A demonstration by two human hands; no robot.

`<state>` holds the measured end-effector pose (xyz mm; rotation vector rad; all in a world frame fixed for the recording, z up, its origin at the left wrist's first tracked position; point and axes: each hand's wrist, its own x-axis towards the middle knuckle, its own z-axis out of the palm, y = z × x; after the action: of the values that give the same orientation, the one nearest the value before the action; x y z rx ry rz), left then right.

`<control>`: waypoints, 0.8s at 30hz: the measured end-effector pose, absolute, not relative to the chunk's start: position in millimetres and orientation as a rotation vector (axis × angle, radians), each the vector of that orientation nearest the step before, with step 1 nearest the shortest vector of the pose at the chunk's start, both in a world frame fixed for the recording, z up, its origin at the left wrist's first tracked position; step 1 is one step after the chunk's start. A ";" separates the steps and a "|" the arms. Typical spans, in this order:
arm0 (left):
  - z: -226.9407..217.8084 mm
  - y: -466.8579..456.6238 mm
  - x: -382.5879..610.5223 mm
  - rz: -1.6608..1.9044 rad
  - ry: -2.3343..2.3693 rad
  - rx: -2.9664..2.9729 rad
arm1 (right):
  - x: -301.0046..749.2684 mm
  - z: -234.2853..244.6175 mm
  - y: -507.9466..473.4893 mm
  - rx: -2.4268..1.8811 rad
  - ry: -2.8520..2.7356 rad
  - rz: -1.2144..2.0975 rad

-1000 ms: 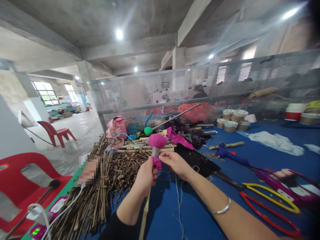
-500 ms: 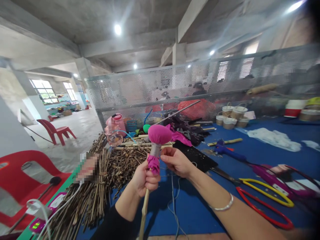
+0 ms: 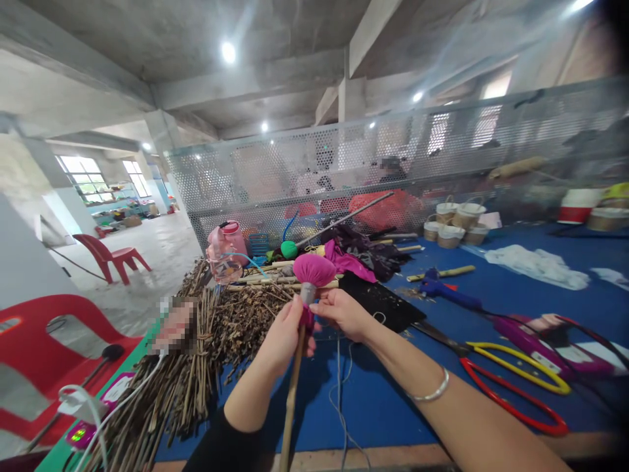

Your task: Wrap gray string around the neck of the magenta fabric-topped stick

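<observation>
My left hand (image 3: 284, 334) is closed round a thin bamboo stick (image 3: 291, 406) just below its padded magenta fabric head (image 3: 313, 269). My right hand (image 3: 344, 313) pinches the grey neck under that head, where a thin grey thread (image 3: 339, 387) hangs down over the blue table (image 3: 383, 406). The stick stands nearly upright, tilted slightly away from me. A silver bangle sits on my right wrist.
A pile of dry twigs (image 3: 196, 367) lies left of my hands. Red and yellow-handled shears (image 3: 511, 387), a blue glue gun (image 3: 445, 292), a pink bottle (image 3: 226, 252) and small baskets (image 3: 457, 223) lie about. A perforated metal screen (image 3: 373, 170) backs the table; red chairs (image 3: 54, 354) stand left.
The stick has come down a little and leaned more upright. My left hand slid up to the fabric skirt, which now hides in its grip; my right hand stays at the neck.
</observation>
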<state>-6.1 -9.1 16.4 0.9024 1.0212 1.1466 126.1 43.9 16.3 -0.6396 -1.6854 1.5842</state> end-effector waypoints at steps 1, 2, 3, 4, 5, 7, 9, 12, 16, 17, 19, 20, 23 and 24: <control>15.2 -10.2 -4.3 1.160 1.086 0.922 | 124.9 16.6 42.9 -0.642 -1.686 1.572; 13.7 -10.6 -2.5 1.188 1.134 0.920 | 124.0 16.6 42.3 -0.648 -1.681 1.557; 12.3 -10.3 -1.1 1.217 1.158 0.904 | 123.3 16.4 42.0 -0.657 -1.666 1.534; 11.2 -9.5 -0.5 1.235 1.167 0.884 | 123.0 16.2 42.1 -0.674 -1.646 1.507; 10.7 -8.4 -0.8 1.248 1.168 0.868 | 123.2 16.0 42.3 -0.697 -1.628 1.479; 11.6 -5.9 -3.9 1.267 1.158 0.844 | 124.5 16.5 42.4 -0.748 -1.605 1.423; 14.3 -4.3 -8.4 1.269 1.132 0.826 | 126.3 18.2 41.4 -0.775 -1.599 1.407; 19.5 -5.0 -13.2 1.233 1.038 0.785 | 127.7 21.0 38.3 -0.748 -1.548 1.482; 24.1 -9.3 -16.6 1.087 0.830 0.702 | 126.5 19.7 37.0 -0.676 -1.436 1.633; 24.2 -10.0 -17.8 1.025 0.768 0.683 | 126.3 18.6 37.7 -0.649 -1.428 1.652; 23.3 -10.5 -20.4 0.903 0.645 0.652 | 126.9 16.0 40.1 -0.591 -1.440 1.659; 22.4 -10.1 -21.5 0.857 0.598 0.639 | 127.9 14.9 41.6 -0.566 -1.456 1.654; 19.5 -7.4 -22.3 0.828 0.575 0.620 | 133.2 14.3 45.9 -0.545 -1.528 1.643; 18.9 -6.3 -21.6 0.855 0.604 0.624 | 135.6 15.2 46.9 -0.558 -1.558 1.638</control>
<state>-21.6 -6.3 18.9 0.6238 0.6040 0.8553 135.6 46.9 15.2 -0.5580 -1.5580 1.6381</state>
